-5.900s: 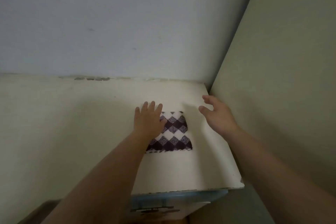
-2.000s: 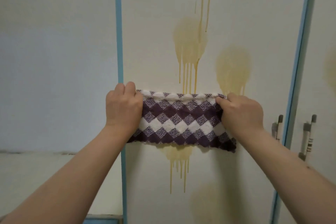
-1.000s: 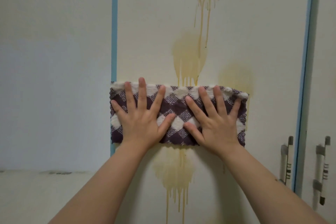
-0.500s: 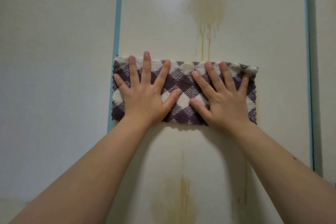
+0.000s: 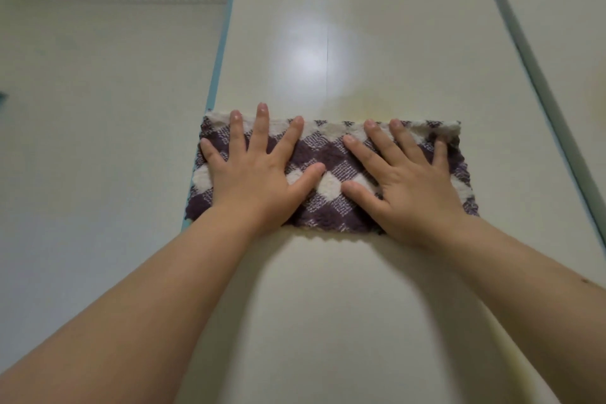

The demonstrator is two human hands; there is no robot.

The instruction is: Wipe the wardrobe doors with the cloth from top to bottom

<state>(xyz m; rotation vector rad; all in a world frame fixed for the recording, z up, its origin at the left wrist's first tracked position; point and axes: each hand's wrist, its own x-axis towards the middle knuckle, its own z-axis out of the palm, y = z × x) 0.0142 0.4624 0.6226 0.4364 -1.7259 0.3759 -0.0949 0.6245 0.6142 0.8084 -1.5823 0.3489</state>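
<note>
— Wardrobe door (image 5: 377,26): where is the checked cloth (image 5: 328,154) found?
— It is spread flat against the door, its left end at the door's blue edge strip (image 5: 219,52).

— How is it held?
— Nothing is gripped. The left hand (image 5: 259,174) and right hand (image 5: 410,184) are laid side by side on the cloth, palms flat, fingers splayed wide and pointing up. A faint yellowish stain (image 5: 373,110) is seen just above the cloth.
</note>
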